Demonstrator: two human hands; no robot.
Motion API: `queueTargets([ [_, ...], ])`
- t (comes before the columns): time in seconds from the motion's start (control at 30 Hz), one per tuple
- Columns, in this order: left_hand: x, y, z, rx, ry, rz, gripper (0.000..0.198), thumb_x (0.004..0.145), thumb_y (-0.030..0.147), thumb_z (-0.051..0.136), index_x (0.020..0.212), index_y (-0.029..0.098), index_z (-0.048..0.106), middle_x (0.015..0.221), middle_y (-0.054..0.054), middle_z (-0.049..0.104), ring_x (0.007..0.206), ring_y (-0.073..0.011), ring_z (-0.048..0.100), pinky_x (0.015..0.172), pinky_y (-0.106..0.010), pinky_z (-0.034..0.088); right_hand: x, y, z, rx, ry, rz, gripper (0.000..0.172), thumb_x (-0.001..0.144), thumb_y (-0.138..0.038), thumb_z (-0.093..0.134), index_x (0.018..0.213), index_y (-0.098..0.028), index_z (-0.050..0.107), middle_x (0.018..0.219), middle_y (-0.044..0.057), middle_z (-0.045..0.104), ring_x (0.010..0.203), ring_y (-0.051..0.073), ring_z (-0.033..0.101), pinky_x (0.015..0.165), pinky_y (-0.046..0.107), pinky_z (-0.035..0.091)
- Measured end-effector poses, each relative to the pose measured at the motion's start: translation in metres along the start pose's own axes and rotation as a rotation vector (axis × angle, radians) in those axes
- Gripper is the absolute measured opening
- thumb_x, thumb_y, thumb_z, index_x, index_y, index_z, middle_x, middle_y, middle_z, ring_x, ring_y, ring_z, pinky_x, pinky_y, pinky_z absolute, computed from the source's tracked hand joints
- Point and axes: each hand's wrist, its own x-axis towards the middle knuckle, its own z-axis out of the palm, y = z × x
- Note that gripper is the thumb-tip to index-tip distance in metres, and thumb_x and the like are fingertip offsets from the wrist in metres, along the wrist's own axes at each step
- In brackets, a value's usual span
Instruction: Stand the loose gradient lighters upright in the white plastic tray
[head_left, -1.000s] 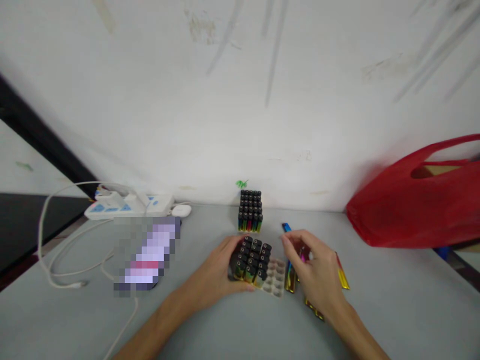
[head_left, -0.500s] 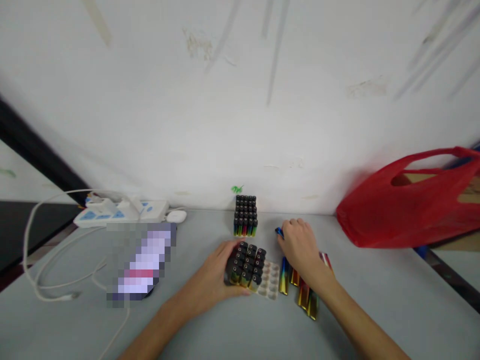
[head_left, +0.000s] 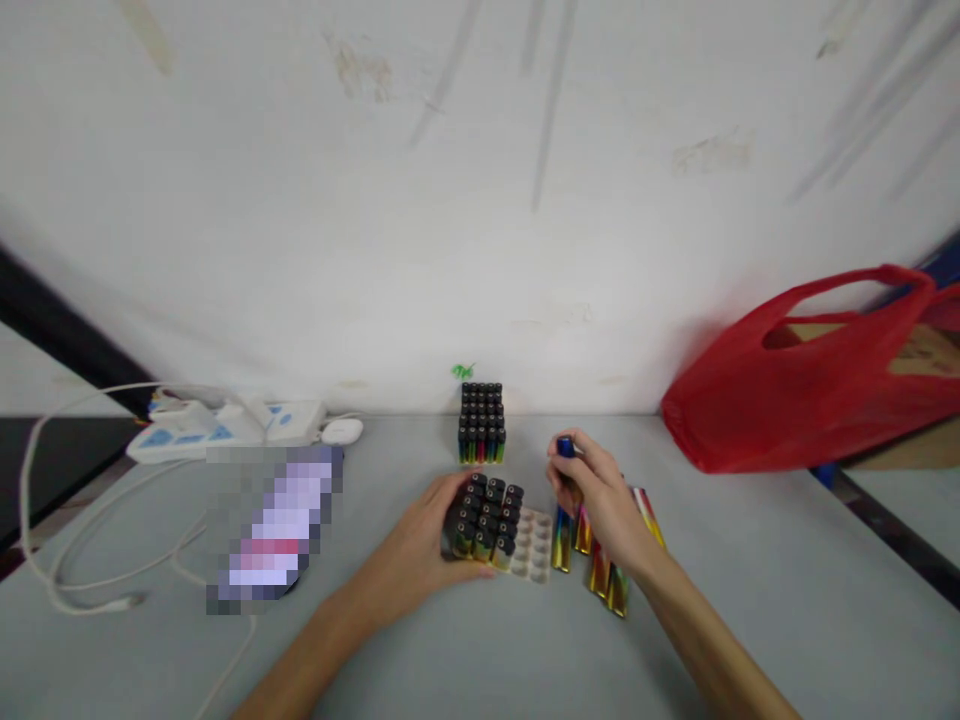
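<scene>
My left hand [head_left: 424, 540] curves around the left side of a group of upright tubes with black tops [head_left: 486, 520] and gold-green sides. They stand in a pale tray with round hollows [head_left: 534, 545], whose right columns show bare. To the right, my right hand [head_left: 589, 490] grips a shiny blue tube [head_left: 565, 448] between thumb and fingers, its blue end pointing up. Beneath and beside that hand lie several loose metallic tubes [head_left: 598, 572] in blue, gold, red and green, partly hidden by it.
Behind the tray stands a block of similar black-topped tubes [head_left: 482, 425], close to the wall. A power strip [head_left: 225, 428], white cables [head_left: 97, 606] and a blurred phone [head_left: 277, 530] lie on the left. A red plastic bag [head_left: 780, 400] sits at the right.
My right hand has turned and drawn slightly nearer, bringing the blue tube upright. My left hand keeps its hold beside the tray. The whole view has shifted a little.
</scene>
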Motion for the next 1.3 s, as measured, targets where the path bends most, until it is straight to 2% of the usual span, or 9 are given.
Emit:
queueTargets([
  [0.07,0.001,0.004,-0.001,-0.018,-0.006,-0.027,0.104,0.069,0.04,0.106,0.158,0.028,0.053,0.157,-0.013,0.064,0.145,-0.0409,0.06,0.127,-0.055,0.044,-0.004,0.001,0.007,0.263,-0.018,0.042,0.016,0.101,-0.038,0.061,0.1,-0.022,0.062,0.07,-0.004,0.054,0.061,0.016,0.05,0.061,0.029,0.042],
  [0.17,0.002,0.009,-0.004,-0.029,-0.013,-0.059,0.109,0.064,0.034,0.108,0.158,0.028,0.053,0.154,-0.012,0.065,0.143,-0.0399,0.062,0.125,-0.053,0.046,-0.008,0.001,0.016,0.399,-0.005,0.07,0.029,0.1,-0.049,0.066,0.108,-0.021,0.067,0.073,-0.002,0.059,0.067,0.017,0.056,0.066,0.03,0.046],
  [0.27,0.001,0.011,-0.006,-0.033,-0.023,-0.072,0.11,0.063,0.033,0.108,0.158,0.027,0.052,0.156,-0.012,0.064,0.144,-0.0387,0.061,0.126,-0.052,0.046,-0.015,0.001,0.021,0.613,-0.028,0.2,0.042,0.093,-0.058,0.08,0.114,-0.024,0.067,0.069,-0.007,0.048,0.053,0.011,0.034,0.047,0.024,0.028],
  [0.33,0.0,0.011,-0.007,-0.048,-0.027,-0.077,0.11,0.064,0.031,0.108,0.159,0.028,0.052,0.156,-0.012,0.064,0.144,-0.0383,0.061,0.126,-0.051,0.046,-0.02,0.002,0.023,0.692,-0.086,0.302,0.047,0.089,-0.066,0.083,0.1,-0.023,0.067,0.064,-0.011,0.032,0.053,0.01,0.015,0.045,0.023,0.012],
  [0.4,-0.001,0.009,-0.007,-0.063,-0.027,-0.074,0.111,0.063,0.031,0.108,0.16,0.029,0.052,0.155,-0.011,0.066,0.142,-0.0387,0.063,0.126,-0.052,0.046,-0.024,0.004,0.024,0.731,-0.165,0.344,0.057,0.088,-0.074,0.079,0.077,-0.022,0.058,0.062,-0.011,0.023,0.054,0.01,0.007,0.046,0.024,0.008],
  [0.47,-0.001,0.007,-0.006,-0.071,-0.02,-0.069,0.112,0.061,0.031,0.108,0.159,0.029,0.053,0.153,-0.01,0.068,0.141,-0.0396,0.063,0.125,-0.053,0.047,-0.026,0.006,0.026,0.745,-0.238,0.33,0.067,0.09,-0.078,0.072,0.064,-0.023,0.044,0.059,-0.011,0.022,0.053,0.009,0.007,0.045,0.026,0.007],
  [0.57,-0.001,0.006,-0.005,-0.074,-0.014,-0.071,0.113,0.059,0.03,0.109,0.158,0.03,0.054,0.154,-0.01,0.067,0.142,-0.0406,0.063,0.125,-0.054,0.047,-0.026,0.008,0.029,0.734,-0.289,0.313,0.07,0.091,-0.078,0.068,0.06,-0.025,0.034,0.056,-0.011,0.021,0.049,0.008,0.007,0.045,0.027,0.006],
  [0.87,-0.002,0.005,-0.005,-0.051,-0.017,-0.082,0.11,0.064,0.03,0.108,0.158,0.028,0.051,0.154,-0.01,0.066,0.142,-0.0372,0.063,0.126,-0.051,0.046,-0.027,0.011,0.029,0.68,-0.173,0.351,0.068,0.088,-0.076,0.067,0.057,-0.027,0.033,0.051,-0.012,0.017,0.046,0.008,0.007,0.044,0.027,0.006],
  [1.3,-0.001,-0.002,-0.005,-0.081,-0.038,-0.054,0.109,0.066,0.037,0.106,0.16,0.031,0.05,0.155,-0.01,0.067,0.143,-0.0403,0.063,0.125,-0.055,0.048,-0.023,0.013,0.016,0.517,-0.11,0.373,0.056,0.088,-0.068,0.06,0.061,-0.028,0.034,0.051,-0.013,0.019,0.045,0.008,0.009,0.043,0.025,0.009],
])
